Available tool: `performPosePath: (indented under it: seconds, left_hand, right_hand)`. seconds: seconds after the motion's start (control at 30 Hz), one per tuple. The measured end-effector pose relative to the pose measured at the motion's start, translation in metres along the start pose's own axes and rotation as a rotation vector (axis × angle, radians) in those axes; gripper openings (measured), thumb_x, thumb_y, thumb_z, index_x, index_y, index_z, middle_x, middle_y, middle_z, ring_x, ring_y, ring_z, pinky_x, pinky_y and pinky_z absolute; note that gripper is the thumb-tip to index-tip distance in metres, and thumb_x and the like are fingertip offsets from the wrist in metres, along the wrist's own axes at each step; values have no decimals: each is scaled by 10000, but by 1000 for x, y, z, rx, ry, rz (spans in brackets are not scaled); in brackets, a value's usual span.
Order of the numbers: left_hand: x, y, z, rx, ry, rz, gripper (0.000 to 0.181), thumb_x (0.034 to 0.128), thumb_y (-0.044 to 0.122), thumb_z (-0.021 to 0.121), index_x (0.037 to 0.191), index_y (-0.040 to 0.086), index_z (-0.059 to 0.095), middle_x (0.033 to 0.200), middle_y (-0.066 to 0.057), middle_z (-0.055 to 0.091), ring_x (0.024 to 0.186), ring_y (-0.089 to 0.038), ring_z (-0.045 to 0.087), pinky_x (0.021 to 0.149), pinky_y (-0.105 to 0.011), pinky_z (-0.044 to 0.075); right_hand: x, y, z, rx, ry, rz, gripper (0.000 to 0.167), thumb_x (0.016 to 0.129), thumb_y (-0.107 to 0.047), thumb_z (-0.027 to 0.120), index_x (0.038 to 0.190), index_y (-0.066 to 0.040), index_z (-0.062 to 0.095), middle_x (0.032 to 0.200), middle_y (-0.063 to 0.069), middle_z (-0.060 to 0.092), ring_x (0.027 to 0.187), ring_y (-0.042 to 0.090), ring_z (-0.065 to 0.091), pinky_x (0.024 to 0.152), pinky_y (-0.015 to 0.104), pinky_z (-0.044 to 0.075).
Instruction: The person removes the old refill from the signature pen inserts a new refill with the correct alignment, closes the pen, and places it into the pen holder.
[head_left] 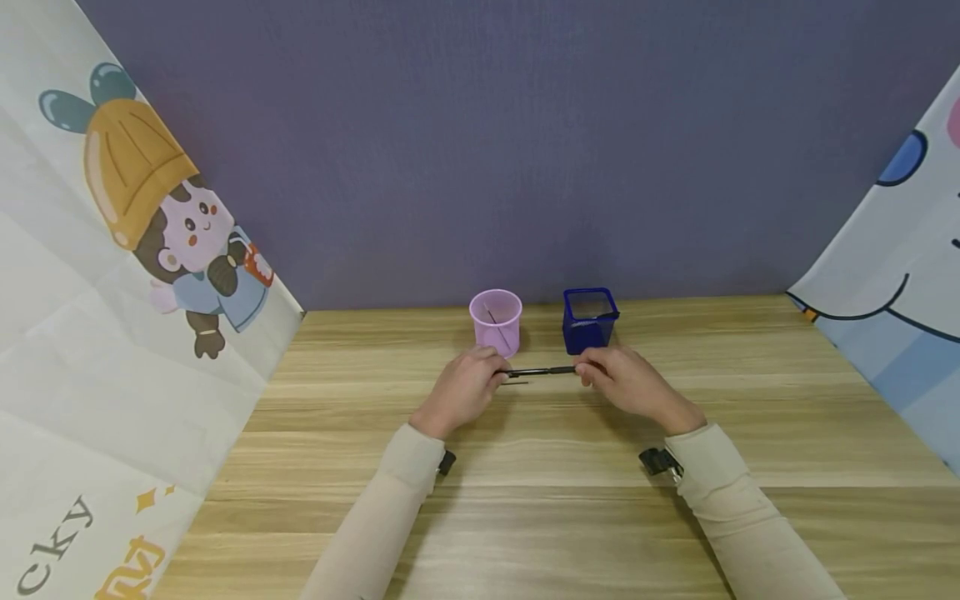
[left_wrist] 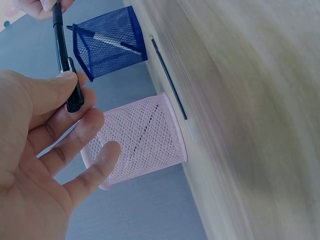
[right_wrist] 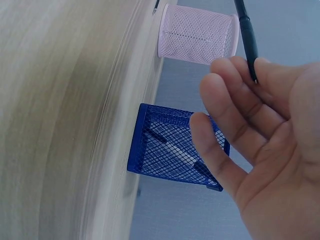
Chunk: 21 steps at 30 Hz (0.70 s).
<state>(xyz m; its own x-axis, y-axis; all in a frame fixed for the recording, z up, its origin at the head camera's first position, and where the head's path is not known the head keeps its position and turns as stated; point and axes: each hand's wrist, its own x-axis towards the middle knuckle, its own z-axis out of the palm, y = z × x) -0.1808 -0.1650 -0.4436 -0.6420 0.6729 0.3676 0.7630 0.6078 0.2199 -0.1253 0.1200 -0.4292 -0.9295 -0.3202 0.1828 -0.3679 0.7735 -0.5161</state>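
Observation:
A black pen is held level above the table between both hands. My left hand pinches its clip end between thumb and index finger, the other fingers spread in the left wrist view. At the opposite end, my right hand pinches the pen near its pointed tip, which shows in the right wrist view. Behind the left hand stands a round pink mesh pen holder with a thin dark stick inside. Behind the right hand is a square blue mesh pen holder containing a black-and-clear pen.
A thin dark stick resembling a pen refill lies on the wooden table in front of the holders. A dark grey-blue panel rises behind the table. Printed white cloths hang at both sides.

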Motion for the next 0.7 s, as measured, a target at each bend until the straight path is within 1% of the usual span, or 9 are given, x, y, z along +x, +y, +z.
performPosePath:
  seconds: [0.17, 0.33, 0.43, 0.7]
  left_hand:
    - [0, 0, 1, 2, 7, 2, 96, 972, 152, 699, 1040, 125, 761, 997, 27, 709, 992, -169, 656, 927, -339, 565]
    - [0, 0, 0, -2, 6, 3, 97, 973, 154, 698, 1041, 123, 760, 999, 23, 710, 995, -174, 658, 937, -344, 563]
    - [0, 1, 0, -1, 13, 7, 93, 972, 153, 698, 1036, 124, 759, 995, 24, 710, 991, -172, 658, 934, -344, 562]
    - [-1, 0, 0, -10, 24, 10, 85, 962, 136, 706, 1025, 116, 759, 983, 19, 709, 977, -179, 660, 915, -350, 564]
  right_hand:
    - [0, 1, 1, -3, -4, -11, 213, 1069, -214, 546, 1026, -98, 720, 831, 42, 714, 582, 54, 469, 556, 242, 414]
    - [0, 1, 1, -16, 8, -35, 210, 1066, -202, 551, 995, -94, 717, 793, -7, 696, 604, 39, 489, 588, 243, 439]
    - [0, 1, 1, -20, 13, -36, 208, 1063, -195, 557, 973, -90, 713, 775, -22, 683, 604, 37, 494, 599, 241, 448]
    - [1, 1, 2, -14, -6, -16, 205, 1064, -188, 556, 977, -84, 711, 781, 13, 691, 586, 53, 489, 590, 243, 441]
